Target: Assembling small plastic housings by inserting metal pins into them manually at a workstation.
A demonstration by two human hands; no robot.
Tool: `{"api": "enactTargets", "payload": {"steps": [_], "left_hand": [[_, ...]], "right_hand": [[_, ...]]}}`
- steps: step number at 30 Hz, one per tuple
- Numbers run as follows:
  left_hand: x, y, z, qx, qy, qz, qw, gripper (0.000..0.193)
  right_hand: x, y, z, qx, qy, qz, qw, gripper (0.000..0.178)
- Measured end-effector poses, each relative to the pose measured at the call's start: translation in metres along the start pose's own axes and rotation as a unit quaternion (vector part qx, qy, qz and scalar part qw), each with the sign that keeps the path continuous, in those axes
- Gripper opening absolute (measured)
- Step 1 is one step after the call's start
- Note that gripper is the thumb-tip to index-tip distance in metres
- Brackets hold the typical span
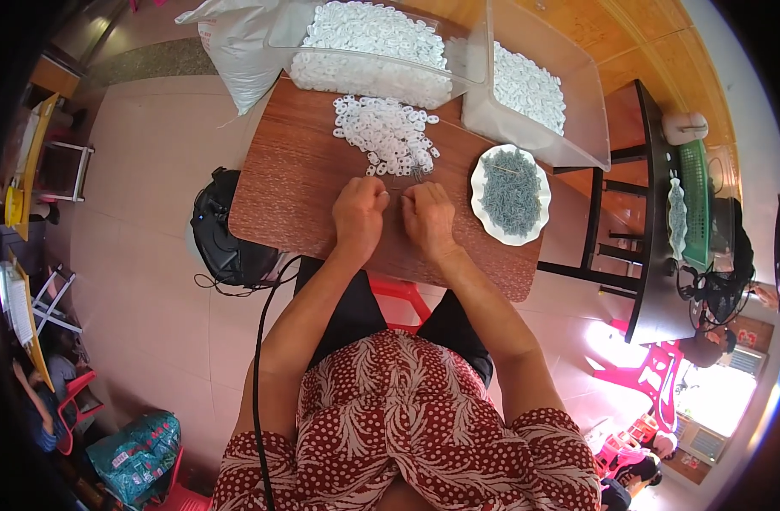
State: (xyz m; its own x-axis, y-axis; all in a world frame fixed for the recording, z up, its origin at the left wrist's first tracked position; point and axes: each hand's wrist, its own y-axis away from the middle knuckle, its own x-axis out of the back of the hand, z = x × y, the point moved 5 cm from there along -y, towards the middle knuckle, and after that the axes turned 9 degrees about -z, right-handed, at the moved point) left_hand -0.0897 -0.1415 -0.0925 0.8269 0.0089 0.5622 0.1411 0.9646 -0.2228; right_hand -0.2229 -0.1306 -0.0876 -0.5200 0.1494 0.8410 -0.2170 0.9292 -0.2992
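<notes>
While the left hand [359,213] and right hand [427,216] rest curled together on the table [296,183], they perhaps pinch small parts below the white rings [388,132].

A heap of plastic rings [388,132] is spread on the tabletop [296,183] just beyond both hands. Behind it, two ring-filled bins [369,47] are set. A plate of wire pieces [510,194] is placed to the right.
</notes>
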Motion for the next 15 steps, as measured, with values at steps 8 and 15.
{"api": "enactTargets", "payload": {"steps": [8,15], "left_hand": [[0.026,0.034,-0.019,0.297,0.496,-0.079,0.812,0.012],[0.061,0.049,0.01,0.266,0.565,-0.064,0.778,0.009]], "right_hand": [[0.012,0.017,-0.009,-0.234,-0.276,-0.108,0.926,0.01],[0.033,0.007,-0.072,-0.177,-0.472,-0.095,0.858,0.011]]}}
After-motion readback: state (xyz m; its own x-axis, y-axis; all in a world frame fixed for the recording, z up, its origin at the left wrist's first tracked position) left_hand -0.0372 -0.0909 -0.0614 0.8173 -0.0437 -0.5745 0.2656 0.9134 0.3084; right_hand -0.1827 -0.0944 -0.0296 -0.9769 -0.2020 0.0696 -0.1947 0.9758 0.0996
